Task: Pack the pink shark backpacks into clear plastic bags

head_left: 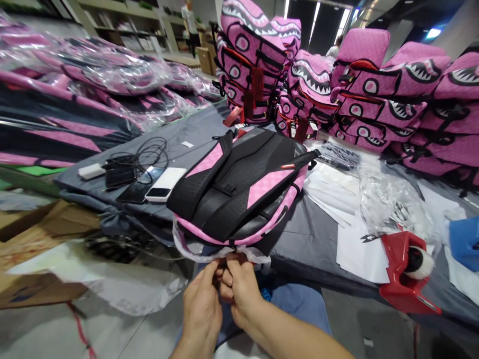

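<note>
A pink and black backpack (224, 184) lies on the grey-covered table, its padded back panel and shoulder straps facing up. A strip of translucent plastic film (190, 255) runs along its near edge. My left hand (204, 299) and my right hand (241, 286) meet just below that edge, by the film. Fingers of both hands are closed in a pinch, close together. What lies between the fingertips is hidden.
Stacked pink shark-mouth backpacks (254, 55) stand behind; plastic-wrapped ones (112, 70) lie left. A white power bank (164, 184), dark phone (140, 187) and black cables (151, 152) are left. White papers (359, 249), a red tape dispenser (400, 274) and a cardboard box (45, 224) flank me.
</note>
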The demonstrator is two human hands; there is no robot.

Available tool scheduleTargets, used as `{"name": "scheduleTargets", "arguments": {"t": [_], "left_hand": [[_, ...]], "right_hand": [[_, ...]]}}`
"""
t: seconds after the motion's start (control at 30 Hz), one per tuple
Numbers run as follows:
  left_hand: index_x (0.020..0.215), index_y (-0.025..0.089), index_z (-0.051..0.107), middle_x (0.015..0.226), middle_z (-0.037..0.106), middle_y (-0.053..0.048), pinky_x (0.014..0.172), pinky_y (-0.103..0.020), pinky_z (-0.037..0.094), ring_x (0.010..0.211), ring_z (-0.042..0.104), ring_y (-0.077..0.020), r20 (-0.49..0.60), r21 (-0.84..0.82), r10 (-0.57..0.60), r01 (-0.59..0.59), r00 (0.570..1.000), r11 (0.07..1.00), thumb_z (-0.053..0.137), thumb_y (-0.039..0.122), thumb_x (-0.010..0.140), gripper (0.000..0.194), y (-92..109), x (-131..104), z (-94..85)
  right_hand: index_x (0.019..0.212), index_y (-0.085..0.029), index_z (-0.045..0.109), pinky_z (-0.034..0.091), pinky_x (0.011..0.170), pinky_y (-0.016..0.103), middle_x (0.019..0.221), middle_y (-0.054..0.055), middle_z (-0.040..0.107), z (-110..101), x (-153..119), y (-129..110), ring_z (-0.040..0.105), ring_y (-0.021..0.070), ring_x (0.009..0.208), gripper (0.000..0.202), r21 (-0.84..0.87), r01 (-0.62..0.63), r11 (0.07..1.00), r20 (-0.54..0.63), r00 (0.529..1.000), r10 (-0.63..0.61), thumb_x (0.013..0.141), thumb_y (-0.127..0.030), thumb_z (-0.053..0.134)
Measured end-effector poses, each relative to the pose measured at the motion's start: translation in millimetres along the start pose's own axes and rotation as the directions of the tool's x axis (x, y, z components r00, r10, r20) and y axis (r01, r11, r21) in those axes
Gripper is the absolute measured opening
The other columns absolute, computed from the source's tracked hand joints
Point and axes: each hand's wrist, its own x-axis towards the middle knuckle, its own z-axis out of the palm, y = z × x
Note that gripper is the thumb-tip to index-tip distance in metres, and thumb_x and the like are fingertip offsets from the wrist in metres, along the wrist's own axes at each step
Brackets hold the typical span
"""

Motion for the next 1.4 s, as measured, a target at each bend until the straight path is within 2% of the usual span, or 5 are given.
{"name": "scheduleTargets", "arguments": {"t": [0.4,0.7,0.93,1.27,1.4], "left_hand": [[0.056,0.018,0.061,0.051,0.057,0.007,0.05,-0.02,0.042,0.051,0.048,-0.0077,-0.039,-0.023,-0.066,0.065,0.997,0.998,0.082,0.034,0.039,0.031,9.8,-1.4,2.2],[0.072,0.018,0.067,0.07,0.07,0.002,0.067,-0.025,0.048,0.072,0.06,-0.0146,-0.046,0.006,-0.037,0.037,0.998,0.999,0.085,0.036,0.039,0.042,2.8,-2.7,1.6],[0.062,0.018,0.065,0.055,0.058,0.005,0.052,-0.023,0.039,0.058,0.048,-0.0116,-0.034,0.114,-0.028,0.032,0.999,0.993,0.084,0.04,0.039,0.037,0.6,4.2,-7.3],[0.057,0.019,0.06,0.053,0.056,0.006,0.054,-0.023,0.038,0.058,0.046,-0.0111,-0.047,0.119,-0.005,0.01,0.999,0.993,0.083,0.038,0.041,0.034,1.3,6.5,-6.3],[0.071,0.018,0.067,0.065,0.065,0.006,0.062,-0.022,0.043,0.066,0.053,-0.0117,-0.03,0.067,-0.018,0.02,0.999,0.998,0.084,0.038,0.041,0.04,2.3,0.6,-0.1]], "right_hand": [[0.066,-0.023,0.044,0.01,0.036,0.019,0.038,-0.017,0.028,7.5,8.1,-8.0,0.018,0.0016,0.036,0.043,0.007,0.031,0.999,-0.11,0.994,-0.03,0.056,-0.049,0.078],[0.071,-0.021,0.051,0.012,0.036,0.018,0.039,-0.015,0.037,-2.6,6.3,-0.1,0.02,0.0019,0.033,0.033,-0.01,0.037,0.999,-0.1,0.994,-0.038,0.055,-0.039,0.075],[0.07,-0.023,0.046,0.012,0.039,0.018,0.041,-0.014,0.037,-3.9,4.2,-7.8,0.023,0.0023,0.035,0.048,-0.015,-0.03,0.999,-0.044,0.999,0.03,0.057,-0.055,0.08],[0.071,-0.023,0.051,0.014,0.042,0.022,0.042,-0.012,0.039,-6.8,24.5,7.9,0.027,0.0052,0.039,0.048,-0.051,0.041,0.998,-0.098,0.994,-0.046,0.053,-0.056,0.08],[0.076,-0.023,0.051,0.014,0.041,0.022,0.044,-0.013,0.038,-7.2,15.2,6.4,0.025,0.0055,0.039,0.044,-0.082,0.092,0.992,-0.05,0.994,-0.097,0.061,-0.056,0.076]]}}
